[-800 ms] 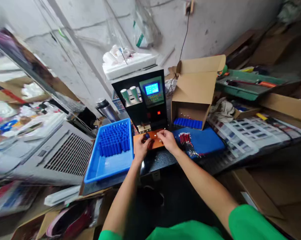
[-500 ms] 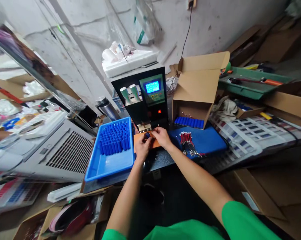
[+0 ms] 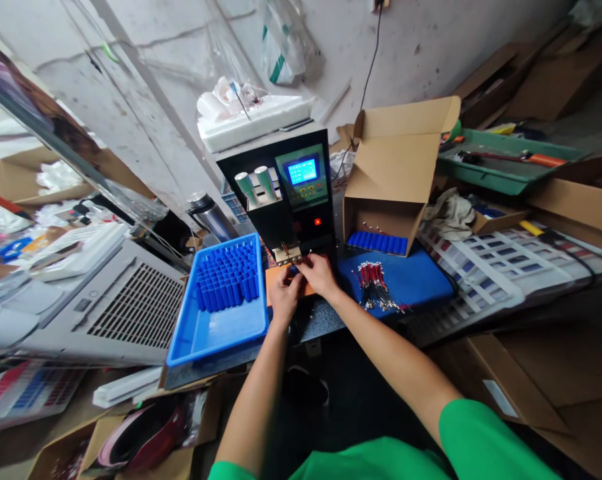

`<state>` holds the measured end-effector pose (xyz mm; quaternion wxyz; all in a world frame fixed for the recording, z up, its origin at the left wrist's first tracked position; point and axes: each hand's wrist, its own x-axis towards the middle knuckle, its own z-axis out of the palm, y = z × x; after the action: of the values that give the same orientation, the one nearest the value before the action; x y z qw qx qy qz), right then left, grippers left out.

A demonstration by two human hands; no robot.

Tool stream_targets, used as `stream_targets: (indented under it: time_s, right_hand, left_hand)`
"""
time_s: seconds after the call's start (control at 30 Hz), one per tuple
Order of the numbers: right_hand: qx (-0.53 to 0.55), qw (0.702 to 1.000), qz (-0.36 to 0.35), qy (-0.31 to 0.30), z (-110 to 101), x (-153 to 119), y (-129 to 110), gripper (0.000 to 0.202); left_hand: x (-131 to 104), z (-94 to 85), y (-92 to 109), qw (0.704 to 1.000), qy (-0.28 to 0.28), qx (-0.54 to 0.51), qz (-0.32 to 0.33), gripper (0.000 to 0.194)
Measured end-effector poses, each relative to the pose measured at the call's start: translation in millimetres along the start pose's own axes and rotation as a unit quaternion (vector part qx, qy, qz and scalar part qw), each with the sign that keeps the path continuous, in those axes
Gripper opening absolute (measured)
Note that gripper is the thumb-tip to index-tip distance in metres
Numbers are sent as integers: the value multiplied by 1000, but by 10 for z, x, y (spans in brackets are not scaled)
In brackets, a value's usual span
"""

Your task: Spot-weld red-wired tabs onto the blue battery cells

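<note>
Machine point(image 3: 289, 207) between tray point(image 3: 233, 327) and box point(image 3: 391, 160)

On the desk point(image 3: 321, 325), the machine stands before the wall point(image 3: 411, 63), a slab point(image 3: 255, 125) on top of it. To its left, the tray holds cylinders point(image 3: 227, 283) packed toward the far end; a flask point(image 3: 215, 219) stands behind that tray. A board point(image 3: 309, 287) lies at the machine's foot, the left hand point(image 3: 285, 293) and right hand point(image 3: 319, 275) side by side over it. To the machine's right is the box, a row of cylinders point(image 3: 378, 243) inside. In front of the box, a mat point(image 3: 423, 277) bears wire leads point(image 3: 375, 285). Farther right is a tool tray point(image 3: 511, 175).
</note>
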<state>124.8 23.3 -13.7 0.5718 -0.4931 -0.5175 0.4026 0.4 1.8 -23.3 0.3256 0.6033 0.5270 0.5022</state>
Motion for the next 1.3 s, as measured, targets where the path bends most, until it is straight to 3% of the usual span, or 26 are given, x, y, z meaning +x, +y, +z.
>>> stream_targets:
  time_s: [0.63, 1.3]
  right_hand:
    - [-19, 1000, 8, 0, -11, -20, -27, 20]
    - [8, 1000, 5, -12, -41, -16, 55, 19]
  left_hand:
    - [3, 7, -76, 1000, 1, -8, -1, 30]
    - [-21, 13, 11, 1000, -2, -11, -12, 33]
